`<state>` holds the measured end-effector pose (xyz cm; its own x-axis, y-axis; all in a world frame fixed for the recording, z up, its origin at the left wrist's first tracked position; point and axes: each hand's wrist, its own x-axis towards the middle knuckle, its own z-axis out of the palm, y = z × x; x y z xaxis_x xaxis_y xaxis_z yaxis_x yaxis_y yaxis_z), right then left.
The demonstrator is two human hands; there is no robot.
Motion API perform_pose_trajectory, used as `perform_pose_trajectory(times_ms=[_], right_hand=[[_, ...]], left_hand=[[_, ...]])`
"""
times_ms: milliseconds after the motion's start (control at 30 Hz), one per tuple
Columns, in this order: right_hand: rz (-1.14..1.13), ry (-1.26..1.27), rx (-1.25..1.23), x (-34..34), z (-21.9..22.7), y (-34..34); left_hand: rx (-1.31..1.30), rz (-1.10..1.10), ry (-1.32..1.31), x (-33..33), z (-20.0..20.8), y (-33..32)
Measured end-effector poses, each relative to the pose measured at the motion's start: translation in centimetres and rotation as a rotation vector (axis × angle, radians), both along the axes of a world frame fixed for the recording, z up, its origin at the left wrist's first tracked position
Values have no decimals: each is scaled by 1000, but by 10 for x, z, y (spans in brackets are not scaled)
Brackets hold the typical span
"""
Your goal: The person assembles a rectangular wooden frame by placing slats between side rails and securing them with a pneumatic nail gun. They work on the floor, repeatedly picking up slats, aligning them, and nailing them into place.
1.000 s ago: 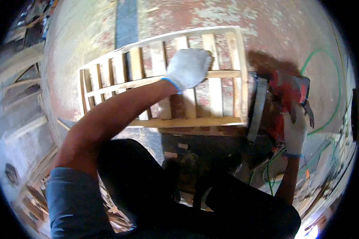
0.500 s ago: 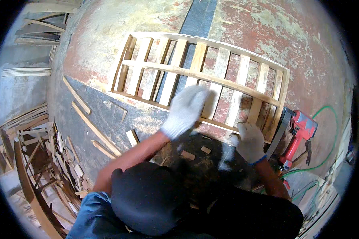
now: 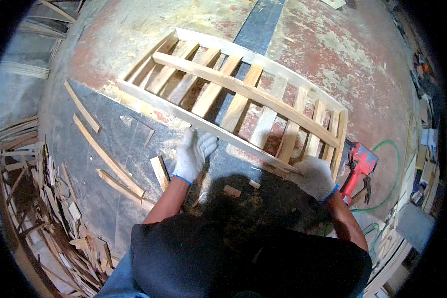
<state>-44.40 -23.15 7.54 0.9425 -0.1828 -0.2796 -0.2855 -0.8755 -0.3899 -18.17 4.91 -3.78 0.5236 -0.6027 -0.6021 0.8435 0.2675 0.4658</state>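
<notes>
While R hand (image 3: 314,178) sits at wood frame (image 3: 248,92), fingers obsc., can't tell grip; L hand (image 3: 193,150) spread nr.

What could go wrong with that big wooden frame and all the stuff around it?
The wooden frame might slip and pinch the right hand at its near right corner, or the open left hand close to its near edge. Somebody could trip on the green hose curving over the floor, or step on the loose wood strips.
</notes>
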Motion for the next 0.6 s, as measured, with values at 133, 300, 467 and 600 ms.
perform_pose_trajectory(times_ms=[133, 300, 467, 600], right_hand=[[6, -6, -29, 3, 54, -1], [-379, 96, -40, 29, 112, 8], [-598, -111, 31, 23, 153, -44], [-673, -265, -196, 25, 150, -130]], left_hand=[[-357, 160, 75, 21, 68, -45], [-458, 63, -92, 29, 145, -52], [-204, -118, -571, 28, 206, -67], [-161, -379, -563, 65, 199, -129]])
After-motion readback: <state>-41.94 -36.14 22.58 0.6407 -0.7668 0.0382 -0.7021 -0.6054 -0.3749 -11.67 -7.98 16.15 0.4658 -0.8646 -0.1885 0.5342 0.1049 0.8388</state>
